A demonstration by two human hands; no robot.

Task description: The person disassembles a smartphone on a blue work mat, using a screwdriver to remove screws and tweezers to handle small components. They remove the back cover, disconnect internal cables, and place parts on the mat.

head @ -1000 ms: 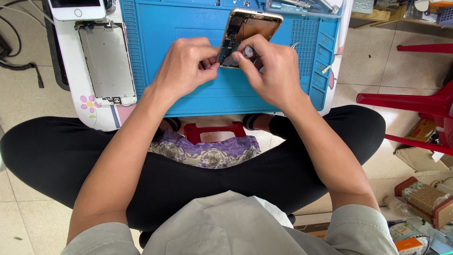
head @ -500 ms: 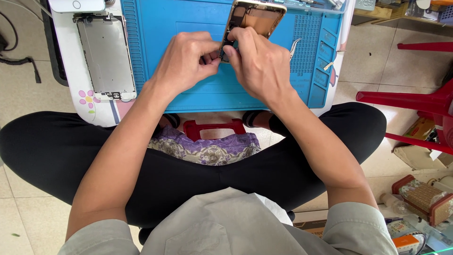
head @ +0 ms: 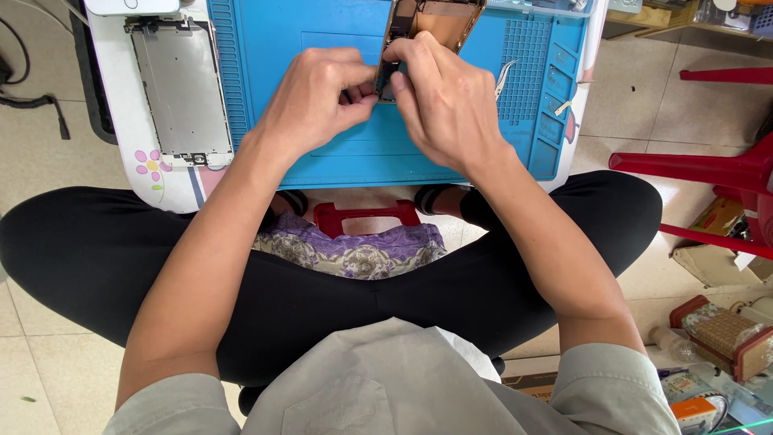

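Observation:
An opened gold phone body [head: 439, 18] lies on the blue work mat [head: 322, 56], its top cut off by the frame edge. My left hand [head: 310, 97] and my right hand [head: 443, 101] meet over its lower end, fingertips pinched together on the dark bottom part of the phone. What sits between the fingertips is hidden. A detached screen panel with a metal back [head: 181, 89] rests to the left on the white low table [head: 121, 153].
Tweezers [head: 506, 76] lie on the mat's right side beside its small compartments. A red stool [head: 708, 169] stands at right, boxes and clutter [head: 721, 334] on the floor lower right, a black cable [head: 32, 105] at left. My crossed legs sit below the table.
The view has shifted so the phone sits higher in frame. Both hands stay pinched on the phone's lower end, pressed closer together than a second ago.

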